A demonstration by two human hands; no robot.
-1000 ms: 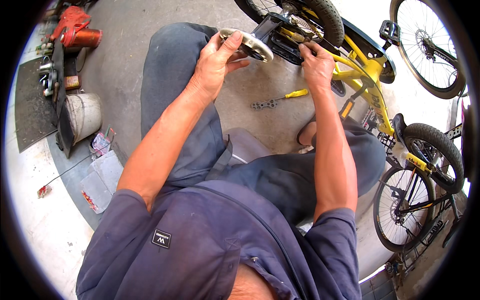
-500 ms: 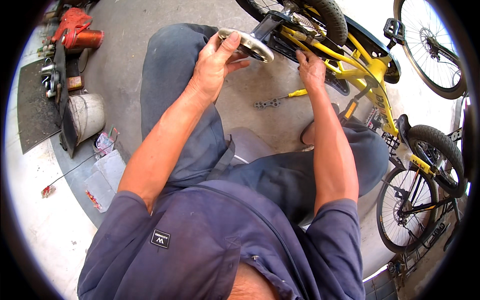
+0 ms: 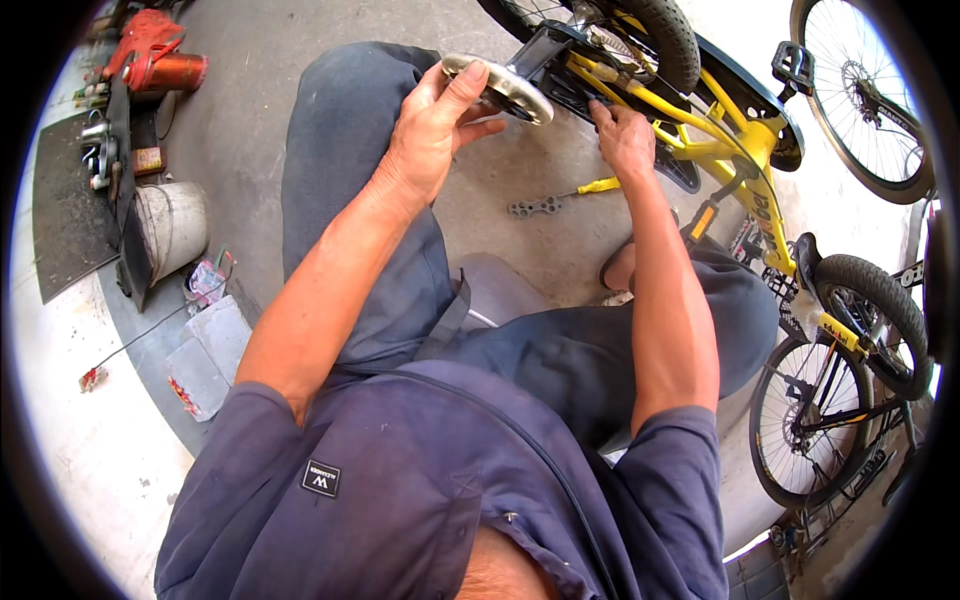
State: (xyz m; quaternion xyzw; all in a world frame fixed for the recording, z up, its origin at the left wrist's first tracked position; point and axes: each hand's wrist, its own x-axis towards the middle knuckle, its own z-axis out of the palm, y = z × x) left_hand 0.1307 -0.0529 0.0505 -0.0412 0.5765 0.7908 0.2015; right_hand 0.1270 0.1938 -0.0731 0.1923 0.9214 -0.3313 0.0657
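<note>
A small training wheel (image 3: pixel 522 97) with a pale rim sits on a black bracket (image 3: pixel 541 52) at the rear of a yellow bicycle (image 3: pixel 757 142). My left hand (image 3: pixel 425 140) grips the wheel's rim, thumb on the upper face and fingers beneath. To the right, my right hand (image 3: pixel 627 142) is closed at the black part below the yellow frame tube; its fingertips are partly hidden, so what it holds cannot be made out. On the floor between my legs lie a flat multi-hole wrench (image 3: pixel 535 208) and a yellow-handled tool (image 3: pixel 598 185).
More bicycles stand on the right, one showing a spoked wheel (image 3: pixel 812 420). At left are a red can (image 3: pixel 168 72), a whitish bucket (image 3: pixel 172 230), a black board (image 3: pixel 70 215) and a grey box (image 3: pixel 212 345). My bent knees flank the floor tools.
Both hands keep their places on the bicycle. The training wheel and my left hand have shifted very slightly to the right in view.
</note>
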